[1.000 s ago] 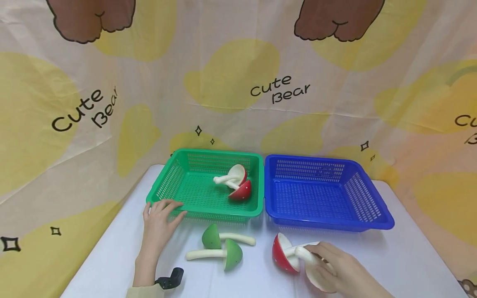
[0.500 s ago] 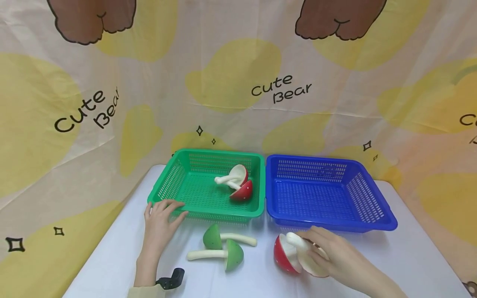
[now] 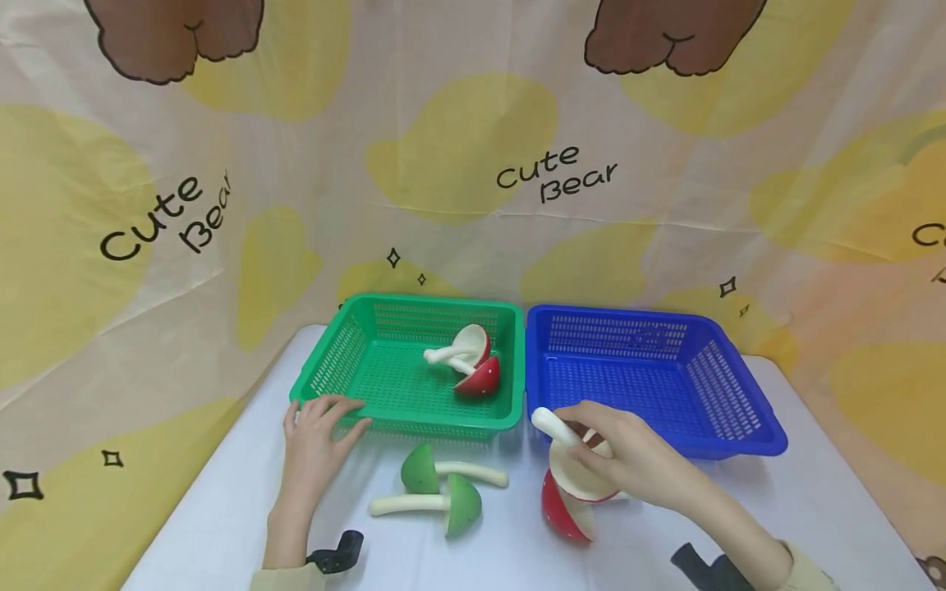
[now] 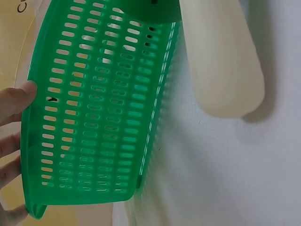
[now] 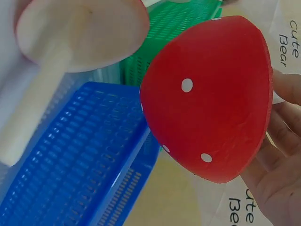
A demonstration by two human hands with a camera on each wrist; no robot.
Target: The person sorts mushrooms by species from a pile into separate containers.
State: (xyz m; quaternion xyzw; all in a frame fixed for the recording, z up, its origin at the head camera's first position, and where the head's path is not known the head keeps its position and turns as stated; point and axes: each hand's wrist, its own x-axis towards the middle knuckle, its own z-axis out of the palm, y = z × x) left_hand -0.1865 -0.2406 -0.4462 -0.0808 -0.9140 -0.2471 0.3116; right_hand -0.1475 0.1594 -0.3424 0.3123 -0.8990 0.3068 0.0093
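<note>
My right hand (image 3: 624,451) grips a toy mushroom (image 3: 580,472) near where its white stem joins the cap, in front of the blue basket. Its red, white-dotted cap (image 5: 207,99) fills the middle of the right wrist view. Below the held one, a second red mushroom (image 3: 565,509) lies on the table, partly covered. My left hand (image 3: 318,443) rests on the front left rim of the green basket (image 3: 436,425), fingers relaxed over the edge. Two red mushrooms (image 3: 479,379) lie inside that basket. Nearby on the table are two green-capped mushrooms (image 3: 463,506) with pale stems.
The blue basket (image 3: 746,447) stands right of the green one, their sides touching or nearly so. White cloth (image 3: 510,550) covers the table. Behind the baskets hangs a printed curtain (image 3: 458,148). Dark wrist straps (image 3: 338,555) show at the lower edge.
My right hand has lifted the red mushroom up and leftward, toward the blue basket's near edge, its stem now pointing up left. The left hand stays on the green rim.
</note>
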